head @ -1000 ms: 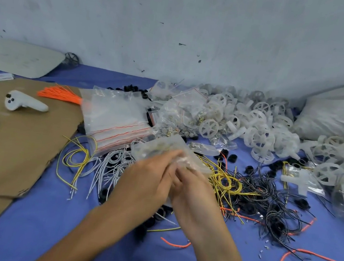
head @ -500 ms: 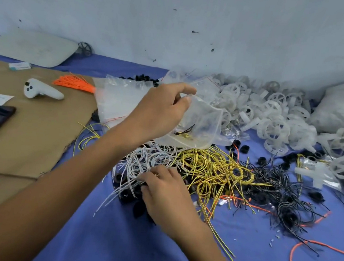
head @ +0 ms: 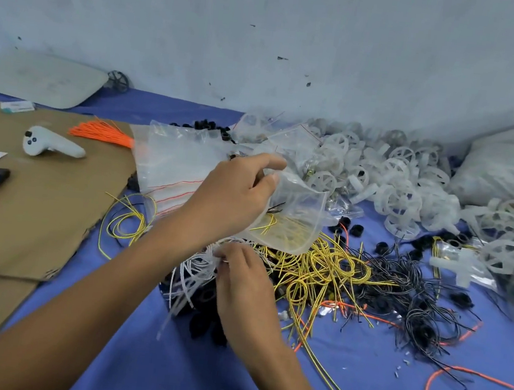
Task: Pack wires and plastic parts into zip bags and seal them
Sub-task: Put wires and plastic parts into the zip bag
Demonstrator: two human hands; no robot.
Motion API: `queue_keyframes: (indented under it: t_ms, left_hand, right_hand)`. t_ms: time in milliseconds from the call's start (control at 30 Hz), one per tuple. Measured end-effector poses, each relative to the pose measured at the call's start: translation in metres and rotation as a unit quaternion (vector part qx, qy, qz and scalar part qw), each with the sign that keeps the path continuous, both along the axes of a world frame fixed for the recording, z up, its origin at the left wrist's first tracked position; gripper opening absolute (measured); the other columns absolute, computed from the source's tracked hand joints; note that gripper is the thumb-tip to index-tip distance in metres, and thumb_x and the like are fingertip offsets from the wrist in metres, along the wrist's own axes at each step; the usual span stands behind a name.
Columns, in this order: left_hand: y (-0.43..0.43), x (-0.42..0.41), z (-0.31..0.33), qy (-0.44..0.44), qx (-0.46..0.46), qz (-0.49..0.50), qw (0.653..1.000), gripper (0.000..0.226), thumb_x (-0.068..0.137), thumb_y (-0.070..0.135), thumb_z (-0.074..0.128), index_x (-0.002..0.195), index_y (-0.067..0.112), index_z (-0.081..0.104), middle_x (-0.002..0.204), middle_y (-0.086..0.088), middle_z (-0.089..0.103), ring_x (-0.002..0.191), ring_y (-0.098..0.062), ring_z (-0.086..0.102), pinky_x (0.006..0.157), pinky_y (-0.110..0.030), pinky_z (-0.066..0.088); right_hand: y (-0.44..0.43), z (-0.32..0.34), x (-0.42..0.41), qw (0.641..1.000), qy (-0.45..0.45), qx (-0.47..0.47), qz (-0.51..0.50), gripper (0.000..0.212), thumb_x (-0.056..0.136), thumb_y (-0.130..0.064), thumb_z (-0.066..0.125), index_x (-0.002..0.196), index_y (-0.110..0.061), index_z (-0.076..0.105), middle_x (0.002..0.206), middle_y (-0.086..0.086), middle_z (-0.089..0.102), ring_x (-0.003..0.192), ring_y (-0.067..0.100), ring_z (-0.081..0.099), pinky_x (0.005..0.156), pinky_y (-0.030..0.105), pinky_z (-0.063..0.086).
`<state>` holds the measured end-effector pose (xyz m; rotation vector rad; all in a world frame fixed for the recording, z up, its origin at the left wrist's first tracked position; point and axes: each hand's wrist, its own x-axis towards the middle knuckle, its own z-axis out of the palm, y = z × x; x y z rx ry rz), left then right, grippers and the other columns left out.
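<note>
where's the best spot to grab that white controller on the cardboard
The white controller lies flat on the cardboard, buttoned head to the left, slim handle pointing right. I'd come down from above and wrap fingers round the handle; it is narrower than the head and nothing crowds it.

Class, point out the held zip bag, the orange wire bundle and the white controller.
zip bag (head: 299, 209), head view, its clear side panel
orange wire bundle (head: 102, 134), head view, middle of the strands
white controller (head: 62, 148), head view, its handle

Left hand (head: 233, 198) holds zip bag (head: 291, 218) aloft; right hand (head: 246, 280) pinches white wires (head: 195, 271).
</note>
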<state>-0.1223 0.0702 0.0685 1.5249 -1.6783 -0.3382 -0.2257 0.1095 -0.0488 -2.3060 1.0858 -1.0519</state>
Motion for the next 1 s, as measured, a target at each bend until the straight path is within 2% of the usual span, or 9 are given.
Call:
queue_keyframes:
  t_ms: [133,267,433,500,567,700,833,933,1000]
  left_hand:
    - [0.006,-0.001,-0.001,-0.006,0.007,-0.005,1.000,0.028,0.100,0.030,0.048,0.126,0.033,0.060,0.065,0.019,0.058,0.060,-0.004,0.056,0.057,-0.013,0.039]
    - [0.023,-0.009,-0.014,-0.022,0.008,-0.011,1.000,0.028,0.101,0.033,0.048,0.126,0.037,0.059,0.060,0.012,0.055,0.056,-0.007,0.052,0.057,-0.023,0.039]
    - [0.047,-0.031,-0.035,-0.077,0.003,-0.003,0.997,0.030,0.099,0.032,0.052,0.128,0.035,0.059,0.082,0.006,0.066,0.082,-0.013,0.060,0.069,-0.026,0.038]
    - [0.052,-0.037,-0.040,-0.086,0.009,-0.002,0.996,0.032,0.097,0.031,0.053,0.129,0.037,0.058,0.097,0.007,0.071,0.090,-0.015,0.063,0.075,-0.028,0.044]
    - [0.055,-0.039,-0.042,-0.096,0.013,0.008,0.995,0.034,0.097,0.031,0.053,0.130,0.039,0.056,0.104,0.008,0.071,0.094,-0.018,0.065,0.079,-0.034,0.050]
    - [0.058,-0.041,-0.042,-0.126,0.004,0.023,0.992,0.035,0.099,0.036,0.046,0.133,0.040,0.054,0.111,0.008,0.070,0.095,-0.021,0.066,0.077,-0.036,0.050]
    - [0.063,-0.045,-0.040,-0.139,0.016,0.023,0.990,0.042,0.092,0.040,0.040,0.131,0.038,0.057,0.109,0.007,0.072,0.091,-0.022,0.068,0.071,-0.036,0.053]
    - [0.067,-0.049,-0.037,-0.144,0.020,0.019,0.989,0.040,0.091,0.035,0.046,0.128,0.033,0.061,0.109,0.010,0.072,0.088,-0.020,0.069,0.068,-0.035,0.055]
    - [0.068,-0.052,-0.038,-0.145,0.024,0.015,0.989,0.042,0.093,0.038,0.042,0.131,0.035,0.059,0.115,0.012,0.070,0.096,-0.019,0.068,0.074,-0.036,0.056]
  right_hand:
    - [0.026,-0.001,-0.044,0.982,-0.127,0.137,-0.010,0.033,0.089,-0.014,0.049,0.112,-0.036,0.056,0.102,-0.018,0.063,0.092,0.002,0.059,0.079,0.012,0.043]
    - [0.034,0.020,-0.078,0.909,-0.337,0.234,-0.069,0.012,0.090,-0.024,0.058,0.093,-0.034,0.066,0.087,0.007,0.070,0.074,0.025,0.065,0.066,0.028,0.051]
    - [0.021,0.050,-0.081,0.802,-0.473,0.365,0.002,0.030,0.089,0.007,0.056,0.082,-0.018,0.071,0.083,0.014,0.070,0.064,0.022,0.061,0.052,0.029,0.052]
    - [0.014,0.059,-0.071,0.728,-0.511,0.455,0.041,0.019,0.084,0.005,0.060,0.101,0.000,0.068,0.089,0.017,0.068,0.076,0.022,0.065,0.063,0.027,0.055]
    - [0.007,0.064,-0.063,0.673,-0.537,0.503,0.069,0.031,0.083,-0.003,0.059,0.111,0.009,0.061,0.096,0.018,0.065,0.086,0.022,0.065,0.072,0.026,0.055]
    - [-0.002,0.064,-0.050,0.628,-0.565,0.534,0.033,0.037,0.073,-0.006,0.060,0.109,0.001,0.057,0.090,0.019,0.059,0.079,0.024,0.058,0.067,0.028,0.044]
    - [-0.006,0.051,-0.039,0.595,-0.589,0.547,-0.026,0.014,0.095,0.001,0.047,0.104,0.003,0.057,0.085,0.020,0.060,0.073,0.023,0.060,0.070,0.030,0.048]
    - [-0.003,0.047,-0.036,0.596,-0.584,0.551,-0.012,0.022,0.074,-0.011,0.063,0.094,-0.001,0.063,0.079,0.019,0.067,0.066,0.022,0.068,0.060,0.030,0.053]
    - [-0.005,0.045,-0.034,0.562,-0.598,0.572,-0.003,0.020,0.070,-0.014,0.059,0.085,-0.004,0.065,0.069,0.015,0.067,0.062,0.022,0.069,0.061,0.031,0.055]
